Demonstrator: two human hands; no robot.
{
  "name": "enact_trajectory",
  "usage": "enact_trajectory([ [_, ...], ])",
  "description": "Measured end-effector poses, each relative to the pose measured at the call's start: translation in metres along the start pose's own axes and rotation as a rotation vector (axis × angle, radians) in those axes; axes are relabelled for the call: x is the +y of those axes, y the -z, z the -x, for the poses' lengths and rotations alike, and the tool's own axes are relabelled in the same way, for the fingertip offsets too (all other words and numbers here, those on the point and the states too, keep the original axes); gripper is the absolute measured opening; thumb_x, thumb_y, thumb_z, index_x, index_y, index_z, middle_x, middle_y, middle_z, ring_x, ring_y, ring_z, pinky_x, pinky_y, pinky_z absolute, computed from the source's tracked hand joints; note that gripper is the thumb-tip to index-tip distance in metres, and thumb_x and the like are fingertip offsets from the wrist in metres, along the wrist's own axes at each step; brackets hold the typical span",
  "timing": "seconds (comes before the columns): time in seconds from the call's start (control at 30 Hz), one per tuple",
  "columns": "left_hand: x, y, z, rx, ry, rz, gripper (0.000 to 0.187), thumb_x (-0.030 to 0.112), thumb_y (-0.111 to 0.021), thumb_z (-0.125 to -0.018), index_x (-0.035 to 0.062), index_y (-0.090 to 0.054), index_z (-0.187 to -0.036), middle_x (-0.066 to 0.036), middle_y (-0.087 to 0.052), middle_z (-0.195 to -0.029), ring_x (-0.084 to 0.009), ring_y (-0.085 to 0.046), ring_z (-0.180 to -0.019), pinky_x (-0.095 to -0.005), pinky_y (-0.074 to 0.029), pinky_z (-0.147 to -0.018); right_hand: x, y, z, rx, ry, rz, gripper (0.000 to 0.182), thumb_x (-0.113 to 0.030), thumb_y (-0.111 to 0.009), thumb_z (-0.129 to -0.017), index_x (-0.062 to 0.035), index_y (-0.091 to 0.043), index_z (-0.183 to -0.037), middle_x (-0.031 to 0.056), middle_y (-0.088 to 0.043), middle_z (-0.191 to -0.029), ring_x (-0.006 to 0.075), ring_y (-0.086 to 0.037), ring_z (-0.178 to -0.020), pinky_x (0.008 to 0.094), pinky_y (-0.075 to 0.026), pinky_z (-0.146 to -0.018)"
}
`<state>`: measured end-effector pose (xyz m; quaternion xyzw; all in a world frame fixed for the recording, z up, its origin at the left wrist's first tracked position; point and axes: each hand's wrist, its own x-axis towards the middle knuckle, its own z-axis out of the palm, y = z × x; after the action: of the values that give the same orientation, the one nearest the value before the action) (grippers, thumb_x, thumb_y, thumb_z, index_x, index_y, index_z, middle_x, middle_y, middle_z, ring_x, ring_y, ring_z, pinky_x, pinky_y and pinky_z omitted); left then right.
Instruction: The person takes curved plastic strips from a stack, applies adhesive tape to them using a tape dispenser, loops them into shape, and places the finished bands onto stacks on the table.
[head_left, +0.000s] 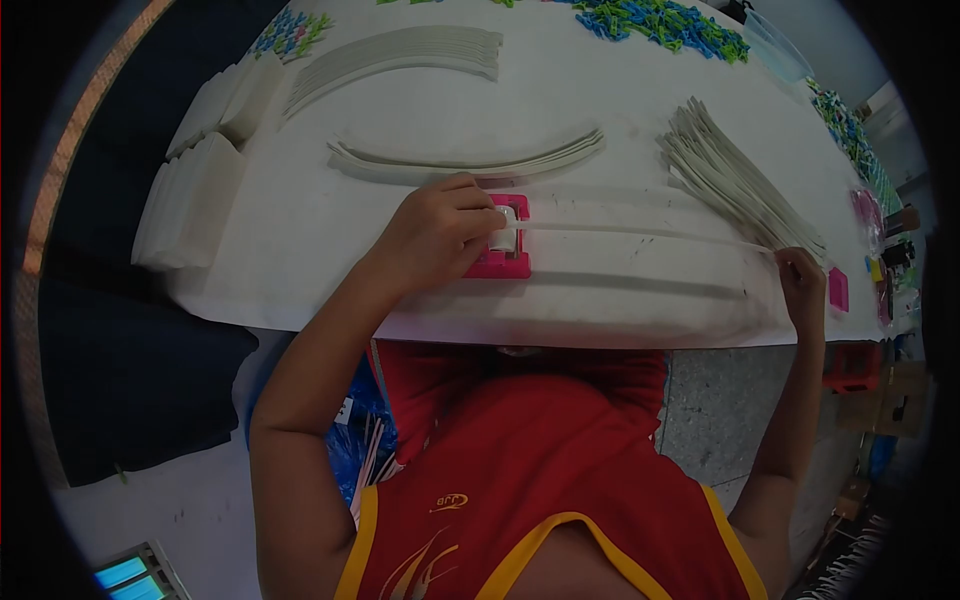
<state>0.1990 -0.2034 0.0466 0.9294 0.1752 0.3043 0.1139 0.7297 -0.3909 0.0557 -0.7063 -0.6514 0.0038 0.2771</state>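
A narrow white strip (pixel 640 234) is stretched across the table in front of me. My left hand (pixel 445 228) has its fingers closed at the strip's left end, beside a white roll (pixel 503 230) set in a pink plastic holder (pixel 505 265). This hand partly covers the holder. At the other end, my right hand (pixel 798 275) pinches the strip near the table's right front edge. A small bundle of curved pale strips (pixel 470 168) lies just beyond my left hand. A larger fanned bundle of pale strips (pixel 735 175) reaches close to my right hand.
A curved stack of pale strips (pixel 400 60) lies farther back on the white table (pixel 580 130). White blocks or packs (pixel 190 205) stand at the left. Blue and green small pieces (pixel 660 28) are heaped at the far edge. A pink piece (pixel 838 290) sits at the right edge.
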Motion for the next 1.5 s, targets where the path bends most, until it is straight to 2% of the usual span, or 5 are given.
enact_trajectory([
  [0.3, 0.010, -0.018, -0.028, -0.009, 0.030, 0.101, 0.014, -0.001, -0.071, -0.077, 0.0066, -0.075, -0.088, -0.007, -0.069, -0.083, -0.0238, -0.064, -0.084, -0.0363, -0.055, -0.076, 0.025, 0.043, -0.014, 0.062, -0.040, 0.092, 0.008, 0.003, -0.060, -0.097, 0.0002, -0.064, -0.104, 0.0027, -0.063, -0.091, 0.0074, -0.051, -0.075, 0.0234, -0.043, -0.068],
  [0.47, -0.002, 0.002, -0.031, -0.046, 0.615, 1.173, 0.015, -0.003, -0.066, -0.090, 0.0040, -0.074, -0.100, -0.004, -0.070, -0.089, -0.0142, -0.062, -0.084, -0.0302, -0.050, -0.074, 0.033, 0.042, -0.026, -0.019, -0.078, -0.059, 0.007, 0.001, -0.059, -0.097, -0.0025, -0.064, -0.102, -0.0011, -0.060, -0.087, 0.0058, -0.048, -0.074, 0.0210, -0.040, -0.067],
  [0.67, -0.041, 0.025, 0.008, 0.260, 0.498, 1.829, 0.026, -0.002, -0.065, -0.090, 0.0080, -0.072, -0.112, -0.007, -0.071, -0.093, -0.0159, -0.063, -0.087, -0.0292, -0.048, -0.077, -0.009, -0.019, -0.047, -0.304, -0.276, -0.942, 0.008, -0.001, -0.061, -0.093, -0.0072, -0.061, -0.098, -0.0039, -0.053, -0.081, 0.0048, -0.041, -0.067, 0.0210, -0.034, -0.059],
  [1.07, -0.025, 0.021, -0.002, 0.152, 0.709, 1.712, 0.013, -0.001, -0.068, -0.092, 0.0097, -0.064, -0.098, -0.004, -0.070, -0.091, -0.0143, -0.063, -0.079, -0.0317, -0.049, -0.075, -0.271, -0.146, -0.128, -1.025, -0.328, -1.773, 0.011, 0.001, -0.057, -0.098, -0.0063, -0.063, -0.105, -0.0052, -0.048, -0.079, 0.0054, -0.035, -0.059, 0.0218, -0.029, -0.054],
  [1.5, -0.092, 0.092, 0.086, 0.604, 0.906, 1.625, 0.015, -0.001, -0.061, -0.093, 0.0048, -0.066, -0.106, -0.006, -0.069, -0.089, -0.0167, -0.064, -0.077, -0.0279, -0.050, -0.066, -0.252, -0.176, -0.173, -0.902, -0.586, -1.973, 0.015, 0.001, -0.055, -0.098, -0.0070, -0.060, -0.109, 0.0053, -0.060, -0.095, 0.0068, -0.042, -0.061, 0.0209, -0.039, -0.055],
])
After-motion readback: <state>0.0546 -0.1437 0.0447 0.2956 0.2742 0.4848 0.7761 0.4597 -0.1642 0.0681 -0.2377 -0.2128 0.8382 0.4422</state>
